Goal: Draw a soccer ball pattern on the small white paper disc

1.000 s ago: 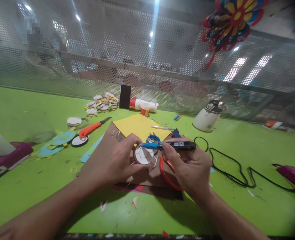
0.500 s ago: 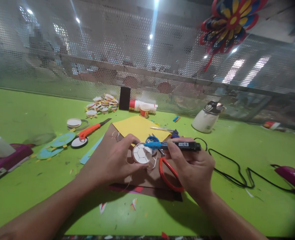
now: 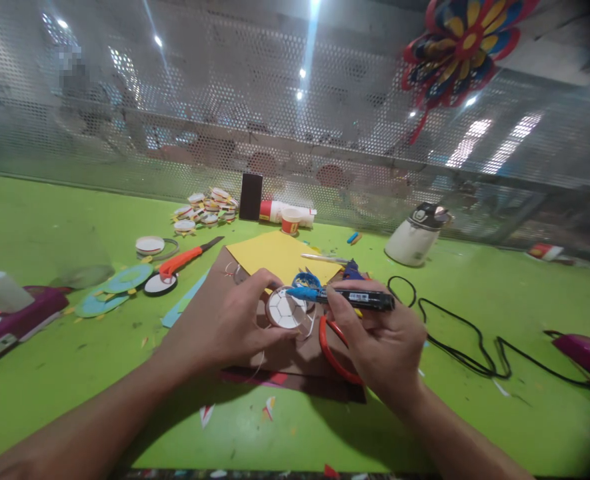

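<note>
Head | hands (image 3: 232, 313) (image 3: 387, 327): 2 | marker (image 3: 362, 298): 1, in right | disc (image 3: 283, 311): 1, in left

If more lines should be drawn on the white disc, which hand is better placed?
Probably the right hand: it holds the black marker, with its blue end over the white disc. The left hand is occupied gripping the disc.

The white disc (image 3: 285, 312) bore black soccer-ball lines and was tilted, patterned face exposed. The black marker (image 3: 362, 299) was nearly horizontal, its blue front end overlapping the disc's upper edge in view.
</note>
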A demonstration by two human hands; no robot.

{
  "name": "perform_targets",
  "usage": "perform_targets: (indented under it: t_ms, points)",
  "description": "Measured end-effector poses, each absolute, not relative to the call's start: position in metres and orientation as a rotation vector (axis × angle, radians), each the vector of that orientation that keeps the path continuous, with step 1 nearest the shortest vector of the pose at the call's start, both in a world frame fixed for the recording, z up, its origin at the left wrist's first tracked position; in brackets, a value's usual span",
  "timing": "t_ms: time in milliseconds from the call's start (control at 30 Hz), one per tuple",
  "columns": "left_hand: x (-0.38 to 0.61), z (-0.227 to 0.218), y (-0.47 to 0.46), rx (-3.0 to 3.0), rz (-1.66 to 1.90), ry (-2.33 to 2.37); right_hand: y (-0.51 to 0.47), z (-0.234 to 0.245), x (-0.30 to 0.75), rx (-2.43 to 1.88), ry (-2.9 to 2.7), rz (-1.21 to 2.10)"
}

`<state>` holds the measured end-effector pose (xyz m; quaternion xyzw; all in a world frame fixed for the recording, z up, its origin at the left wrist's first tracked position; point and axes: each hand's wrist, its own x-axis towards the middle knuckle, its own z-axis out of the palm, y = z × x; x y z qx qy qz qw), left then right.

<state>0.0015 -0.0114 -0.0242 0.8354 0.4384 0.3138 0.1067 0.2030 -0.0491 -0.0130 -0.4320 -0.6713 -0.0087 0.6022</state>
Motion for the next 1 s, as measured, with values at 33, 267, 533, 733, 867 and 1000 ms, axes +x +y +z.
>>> perform_targets:
  t_ms: [33, 267, 533, 733, 867, 1000]
  points:
    - [0.0015, -0.0242, -0.0113, 2.464, 0.915, 1.284, -0.0490, -0.0128, 0.2030, -1.000, -1.557, -0.024]
    - [0.0015, -0.0237, -0.0113, 2.476, 0.886, 1.265, -0.0490, -0.0134, 0.2042, -0.993, -1.561, 0.003]
    - [0.0011, -0.0240, -0.0115, 2.454, 0.884, 1.275, -0.0497, -0.0131, 0.2036, -1.039, -1.563, 0.034]
    - [0.0022, -0.0251, -0.0117, 2.430, 0.909, 1.279, -0.0502, -0.0134, 0.2045, -1.024, -1.569, 0.046]
    - [0.0023, -0.0253, -0.0118, 2.442, 0.899, 1.283, -0.0495, -0.0134, 0.2040, -1.012, -1.571, 0.032]
    - [0.0025, -0.0260, -0.0116, 2.449, 0.899, 1.277, -0.0485, -0.0138, 0.2026, -0.997, -1.573, 0.009]
